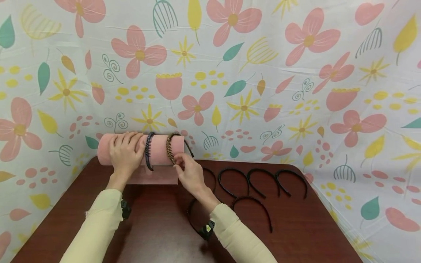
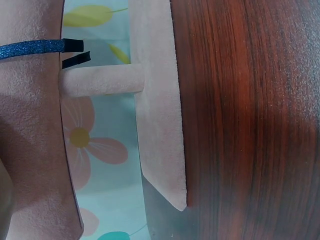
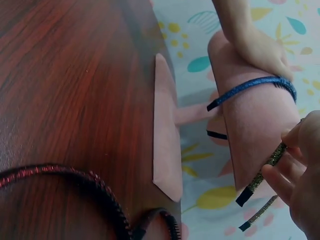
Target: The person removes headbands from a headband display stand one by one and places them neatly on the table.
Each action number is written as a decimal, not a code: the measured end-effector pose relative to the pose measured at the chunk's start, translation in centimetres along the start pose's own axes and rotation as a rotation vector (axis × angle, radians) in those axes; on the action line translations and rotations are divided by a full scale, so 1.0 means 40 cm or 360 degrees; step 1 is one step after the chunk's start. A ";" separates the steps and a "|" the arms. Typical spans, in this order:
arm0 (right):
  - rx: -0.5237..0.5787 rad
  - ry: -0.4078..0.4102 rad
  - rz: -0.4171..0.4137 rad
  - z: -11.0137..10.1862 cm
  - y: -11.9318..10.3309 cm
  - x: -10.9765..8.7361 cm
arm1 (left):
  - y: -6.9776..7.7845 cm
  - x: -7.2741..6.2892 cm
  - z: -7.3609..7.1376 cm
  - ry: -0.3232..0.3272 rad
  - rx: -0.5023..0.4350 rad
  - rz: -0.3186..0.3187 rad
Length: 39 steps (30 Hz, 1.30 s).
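A pink plush headband stand [image 1: 159, 148] lies at the back left of the table, its roll raised on a short post [image 2: 102, 80] above a flat base [image 2: 160, 115]. My left hand [image 1: 126, 151] holds the roll near its left end, fingers over the top. A glittery blue headband [image 1: 149, 151] sits round the roll beside that hand. Close to the roll's right end is a gold-and-black headband [image 1: 169, 146]. My right hand [image 1: 190, 173] pinches it near one end between thumb and fingers. Both gold ends stick out below in the right wrist view.
Several dark headbands lie on the brown wooden table [image 1: 158, 223] at the right, among them a far-right headband [image 1: 292, 171] and a front headband [image 1: 250, 197]. A reddish glittery headband [image 3: 50, 168] shows in the right wrist view. A flowered cloth [image 1: 296, 76] hangs behind the table.
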State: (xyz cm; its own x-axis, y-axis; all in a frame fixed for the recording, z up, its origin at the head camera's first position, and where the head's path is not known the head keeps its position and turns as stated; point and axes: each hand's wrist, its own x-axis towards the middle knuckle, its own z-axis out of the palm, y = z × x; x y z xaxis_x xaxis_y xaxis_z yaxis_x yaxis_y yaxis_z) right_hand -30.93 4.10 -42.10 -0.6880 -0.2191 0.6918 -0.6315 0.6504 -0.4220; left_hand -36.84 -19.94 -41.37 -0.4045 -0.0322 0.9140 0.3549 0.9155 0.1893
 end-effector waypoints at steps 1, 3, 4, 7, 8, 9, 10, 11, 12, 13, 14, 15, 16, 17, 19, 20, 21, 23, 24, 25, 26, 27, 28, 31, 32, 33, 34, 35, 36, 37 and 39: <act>-0.0001 0.0002 0.0002 -0.004 0.003 0.000 | 0.001 0.000 0.000 -0.0002 -0.0003 0.0000; 0.0002 -0.0004 0.0025 -0.013 0.010 -0.001 | 0.002 -0.001 0.000 -0.0007 -0.0006 -0.0001; 0.0003 -0.0007 0.0038 -0.018 0.014 -0.002 | 0.002 -0.001 0.001 -0.0009 -0.0006 -0.0002; 0.0008 -0.0010 0.0073 -0.035 0.026 -0.007 | 0.003 -0.001 0.002 -0.0003 -0.0011 0.0001; 0.0007 -0.0008 0.0083 -0.042 0.030 -0.009 | 0.003 -0.001 0.003 -0.0001 -0.0008 0.0005; 0.0010 -0.0001 0.0086 -0.049 0.033 -0.012 | 0.003 -0.001 0.003 0.0002 -0.0006 0.0009; 0.0012 0.0002 0.0090 -0.057 0.038 -0.014 | 0.002 -0.001 0.003 0.0005 -0.0004 0.0011; 0.0015 0.0005 0.0093 -0.066 0.042 -0.017 | 0.002 0.000 0.002 0.0005 -0.0001 0.0014; 0.0017 0.0010 0.0094 -0.074 0.046 -0.020 | 0.002 0.000 0.002 0.0005 0.0002 0.0017; 0.0018 0.0011 0.0101 -0.083 0.050 -0.022 | 0.002 0.001 0.001 0.0006 0.0007 0.0019; 0.0017 0.0011 0.0110 -0.091 0.055 -0.025 | 0.001 0.001 0.001 0.0006 0.0010 0.0020; 0.0024 0.0015 0.0115 -0.100 0.059 -0.029 | 0.001 0.001 0.001 0.0010 0.0008 0.0019; 0.0028 0.0013 0.0130 -0.108 0.064 -0.032 | 0.000 0.001 0.000 0.0015 0.0004 0.0017; 0.0032 0.0015 0.0145 -0.115 0.069 -0.035 | 0.000 0.001 0.000 0.0016 0.0003 0.0017; 0.0039 0.0018 0.0173 -0.130 0.078 -0.044 | -0.001 0.000 0.000 0.0027 -0.0004 0.0016; 0.0038 0.0020 0.0181 -0.137 0.083 -0.049 | -0.001 0.000 0.000 0.0033 -0.0009 0.0016; 0.0042 0.0024 0.0184 -0.145 0.086 -0.054 | 0.000 0.000 0.000 0.0038 -0.0012 0.0015; 0.0048 0.0029 0.0189 -0.158 0.093 -0.066 | 0.002 0.000 -0.002 0.0034 -0.0014 0.0012; 0.0047 0.0028 0.0190 -0.165 0.095 -0.071 | 0.003 0.000 -0.002 0.0038 -0.0015 0.0010; 0.0043 0.0025 0.0195 -0.170 0.096 -0.076 | 0.003 0.000 -0.003 0.0041 -0.0014 0.0008; 0.0041 0.0025 0.0194 -0.176 0.097 -0.080 | 0.003 0.001 -0.005 0.0044 -0.0013 0.0007; 0.0039 0.0026 0.0195 -0.182 0.098 -0.084 | 0.003 0.001 -0.006 0.0043 -0.0011 0.0007; 0.0035 0.0024 0.0201 -0.188 0.099 -0.087 | 0.001 0.000 -0.007 0.0046 -0.0007 0.0008; 0.0013 0.0017 0.0228 -0.210 0.105 -0.099 | -0.001 -0.001 -0.006 0.0049 -0.0002 0.0012; 0.0009 0.0016 0.0237 -0.218 0.108 -0.103 | -0.001 -0.001 -0.005 0.0046 0.0001 0.0013; 0.0006 0.0015 0.0253 -0.225 0.112 -0.107 | -0.002 -0.002 -0.004 0.0042 0.0008 0.0014; 0.0005 0.0014 0.0267 -0.233 0.116 -0.113 | -0.002 -0.002 -0.004 0.0041 0.0012 0.0016; 0.0006 0.0014 0.0279 -0.241 0.121 -0.118 | -0.001 -0.002 -0.003 0.0037 0.0019 0.0019; -0.0001 0.0013 0.0288 -0.249 0.126 -0.124 | -0.001 -0.002 -0.002 0.0043 0.0017 0.0020; -0.0010 0.0013 0.0298 -0.257 0.131 -0.130 | 0.000 -0.001 -0.001 0.0049 0.0018 0.0022; -0.0020 0.0013 0.0334 -0.272 0.143 -0.143 | 0.001 0.000 0.001 0.0056 0.0016 0.0023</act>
State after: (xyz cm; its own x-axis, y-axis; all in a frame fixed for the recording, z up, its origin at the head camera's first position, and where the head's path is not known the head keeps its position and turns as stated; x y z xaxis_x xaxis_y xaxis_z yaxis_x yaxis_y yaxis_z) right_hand -26.73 16.97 -42.09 -0.8012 -0.0720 0.5940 -0.4700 0.6901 -0.5503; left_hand -36.87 -19.89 -41.37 -0.3695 -0.0330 0.9287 0.3518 0.9200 0.1727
